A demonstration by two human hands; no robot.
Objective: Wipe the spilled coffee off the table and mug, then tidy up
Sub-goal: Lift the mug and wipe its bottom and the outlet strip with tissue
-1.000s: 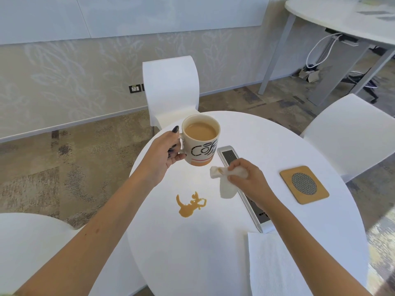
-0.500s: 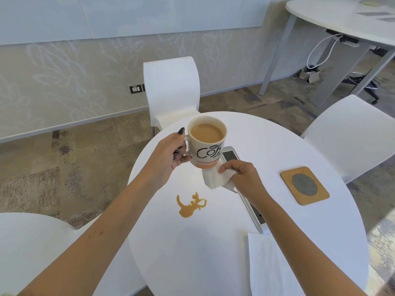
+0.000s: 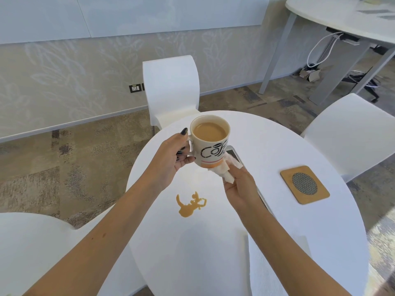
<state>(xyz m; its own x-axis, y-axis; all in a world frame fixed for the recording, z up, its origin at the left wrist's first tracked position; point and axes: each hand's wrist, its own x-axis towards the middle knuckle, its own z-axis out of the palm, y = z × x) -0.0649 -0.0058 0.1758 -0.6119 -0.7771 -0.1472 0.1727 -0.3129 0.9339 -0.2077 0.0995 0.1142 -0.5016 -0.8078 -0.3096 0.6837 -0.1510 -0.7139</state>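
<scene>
Now the right hand (image 3: 239, 186), gripping the tissue (image 3: 224, 170), has reached the left-held mug's (image 3: 210, 144) base.

Left hand (image 3: 171, 159): grips handle of coffee mug (image 3: 210, 142), raised above white round table (image 3: 267, 242).
Right hand (image 3: 240, 186): presses crumpled tissue (image 3: 223, 170) against mug base.
Coffee spill (image 3: 190, 205): on tabletop, unwiped.
Coaster (image 3: 304, 184): right side.
</scene>
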